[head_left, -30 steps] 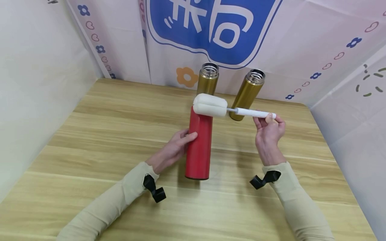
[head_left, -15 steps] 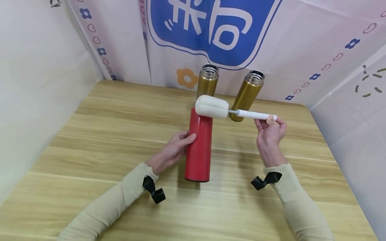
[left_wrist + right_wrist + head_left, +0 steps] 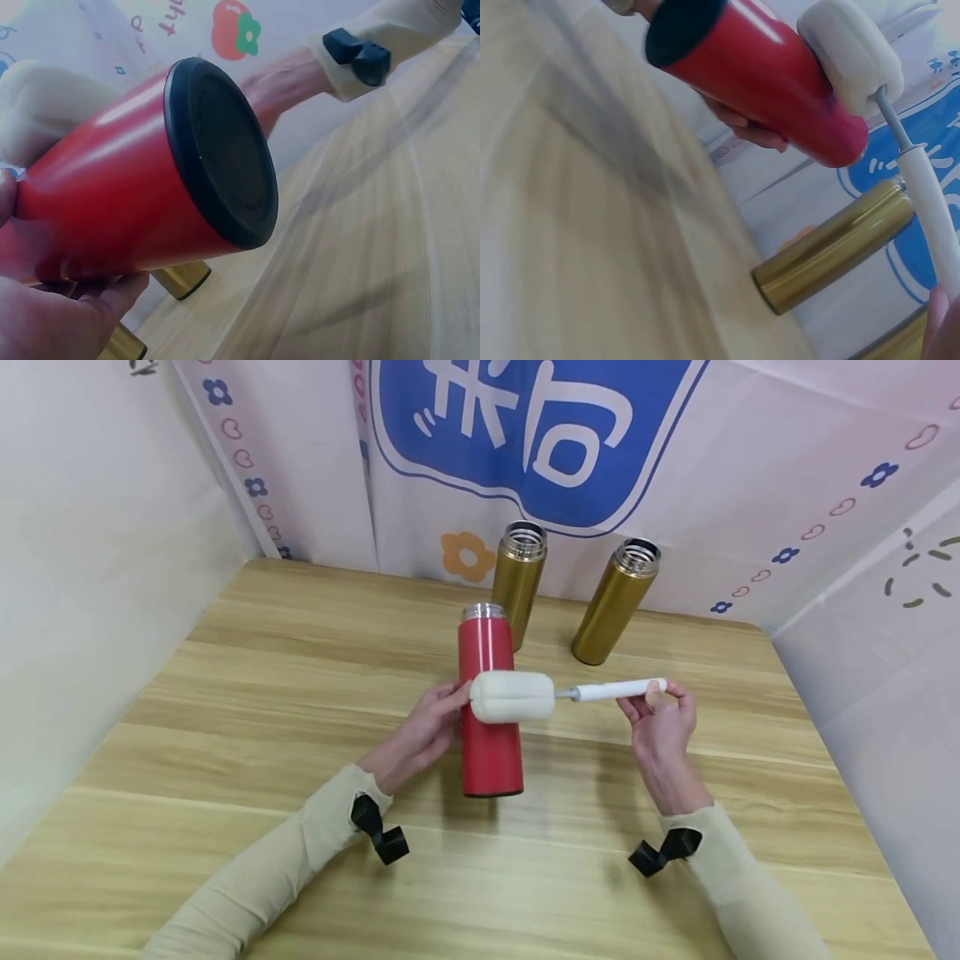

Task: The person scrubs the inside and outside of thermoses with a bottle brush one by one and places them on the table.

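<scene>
A red thermos bottle with a bare steel neck and a black base is gripped by my left hand at its left side. In the left wrist view the bottle's black base faces the camera, held up over the table. My right hand pinches the end of the white handle of a sponge bottle brush. The brush lies sideways, its white sponge head overlapping the middle of the red bottle in the head view. In the right wrist view the sponge head is beside the bottle's wall.
Two gold thermos bottles stand uncapped at the back of the wooden table, the left gold bottle behind the red one and the right gold bottle further right. A printed cloth hangs behind them, and white walls close both sides.
My right hand has brought the brush down and slightly left, from the top of the red bottle to its middle, uncovering the steel neck. The red bottle has tilted slightly.
</scene>
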Demonstrator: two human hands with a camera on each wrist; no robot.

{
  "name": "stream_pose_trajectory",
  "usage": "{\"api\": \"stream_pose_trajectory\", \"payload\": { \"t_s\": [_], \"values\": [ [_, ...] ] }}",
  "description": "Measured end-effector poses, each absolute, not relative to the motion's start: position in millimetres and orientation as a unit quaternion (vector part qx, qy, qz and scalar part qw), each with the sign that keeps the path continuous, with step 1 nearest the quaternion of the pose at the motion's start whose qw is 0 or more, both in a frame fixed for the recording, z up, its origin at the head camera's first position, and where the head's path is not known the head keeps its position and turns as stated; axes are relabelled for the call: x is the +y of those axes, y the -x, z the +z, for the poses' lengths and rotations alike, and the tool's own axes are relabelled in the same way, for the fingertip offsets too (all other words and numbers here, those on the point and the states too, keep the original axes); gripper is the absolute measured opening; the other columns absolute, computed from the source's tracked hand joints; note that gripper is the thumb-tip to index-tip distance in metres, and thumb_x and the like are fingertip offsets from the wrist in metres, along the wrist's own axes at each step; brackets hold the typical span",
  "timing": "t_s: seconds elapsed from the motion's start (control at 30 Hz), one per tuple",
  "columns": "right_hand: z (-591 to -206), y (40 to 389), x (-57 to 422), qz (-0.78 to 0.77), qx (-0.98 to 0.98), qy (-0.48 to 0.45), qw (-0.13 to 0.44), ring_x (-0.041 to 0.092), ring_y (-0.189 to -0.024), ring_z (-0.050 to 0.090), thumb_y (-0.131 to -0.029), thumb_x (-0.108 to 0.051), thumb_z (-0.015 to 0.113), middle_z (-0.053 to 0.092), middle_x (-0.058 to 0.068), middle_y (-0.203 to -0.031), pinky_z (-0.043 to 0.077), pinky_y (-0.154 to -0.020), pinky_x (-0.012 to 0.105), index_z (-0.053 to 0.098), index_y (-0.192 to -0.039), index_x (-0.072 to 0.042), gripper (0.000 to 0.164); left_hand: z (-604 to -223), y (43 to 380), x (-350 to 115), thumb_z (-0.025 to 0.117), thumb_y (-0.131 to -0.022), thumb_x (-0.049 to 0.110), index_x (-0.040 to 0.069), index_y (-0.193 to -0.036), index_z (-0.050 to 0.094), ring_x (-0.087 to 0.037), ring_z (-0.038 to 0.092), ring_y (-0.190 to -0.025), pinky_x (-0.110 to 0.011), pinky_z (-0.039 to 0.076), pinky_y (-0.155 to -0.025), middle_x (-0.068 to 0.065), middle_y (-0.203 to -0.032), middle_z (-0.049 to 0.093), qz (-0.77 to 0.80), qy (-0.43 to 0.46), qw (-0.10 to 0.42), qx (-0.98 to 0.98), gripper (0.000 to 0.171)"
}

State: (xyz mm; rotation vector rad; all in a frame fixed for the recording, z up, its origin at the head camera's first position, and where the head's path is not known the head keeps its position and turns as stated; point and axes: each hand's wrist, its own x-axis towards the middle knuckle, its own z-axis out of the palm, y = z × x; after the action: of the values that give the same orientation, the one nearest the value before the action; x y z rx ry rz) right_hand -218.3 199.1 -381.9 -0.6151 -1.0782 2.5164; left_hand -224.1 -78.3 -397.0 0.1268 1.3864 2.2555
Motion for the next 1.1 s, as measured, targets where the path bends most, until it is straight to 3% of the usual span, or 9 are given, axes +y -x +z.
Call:
{"api": "stream_pose_trajectory", "payload": {
  "t_s": [0.33, 0.67, 0.93, 1.1],
  "values": [
    [-396, 196, 200, 0.877, -0.419, 0.203, 0.121, 0.020, -0.067, 0.069, -0.095, -0.003, 0.045, 0.058, 0.007, -0.075, 0.059, -0.067, 0.029, 0.037, -0.095, -0.008, 0.009, -398, 228, -80, 0.046, -0.098, 0.032, -0.008, -0.136, 0.036, -0.007, 0.061, -0.095, -0.022, 0.049, -0.085, 0.006, -0.098, 0.066, 0.839, -0.025, 0.232, 0.492, 0.056],
    [-401, 184, 200, 0.864, -0.449, 0.206, 0.092, 0.021, -0.070, 0.069, -0.094, -0.007, 0.048, 0.061, 0.009, -0.080, 0.058, -0.070, 0.027, 0.037, -0.097, -0.010, 0.011, -400, 230, -84, 0.043, -0.098, 0.036, 0.001, -0.131, 0.042, -0.009, 0.062, -0.097, -0.025, 0.052, -0.086, 0.004, -0.103, 0.064, 0.851, -0.027, 0.241, 0.466, 0.048],
    [-398, 181, 199, 0.874, -0.432, 0.205, 0.085, 0.020, -0.071, 0.069, -0.096, -0.006, 0.043, 0.058, 0.009, -0.086, 0.058, -0.068, 0.026, 0.037, -0.097, -0.010, 0.008, -401, 232, -85, 0.037, -0.099, 0.040, 0.009, -0.124, 0.045, -0.008, 0.060, -0.096, -0.025, 0.050, -0.084, 0.004, -0.104, 0.060, 0.848, -0.011, 0.242, 0.472, 0.041],
    [-397, 182, 198, 0.880, -0.424, 0.195, 0.085, 0.019, -0.071, 0.069, -0.097, -0.006, 0.042, 0.061, 0.008, -0.079, 0.058, -0.067, 0.025, 0.036, -0.098, -0.010, 0.007, -402, 231, -82, 0.053, -0.092, 0.042, 0.004, -0.133, 0.037, -0.010, 0.059, -0.099, -0.025, 0.051, -0.088, 0.001, -0.109, 0.057, 0.846, -0.019, 0.238, 0.476, 0.058]
  ]
}}
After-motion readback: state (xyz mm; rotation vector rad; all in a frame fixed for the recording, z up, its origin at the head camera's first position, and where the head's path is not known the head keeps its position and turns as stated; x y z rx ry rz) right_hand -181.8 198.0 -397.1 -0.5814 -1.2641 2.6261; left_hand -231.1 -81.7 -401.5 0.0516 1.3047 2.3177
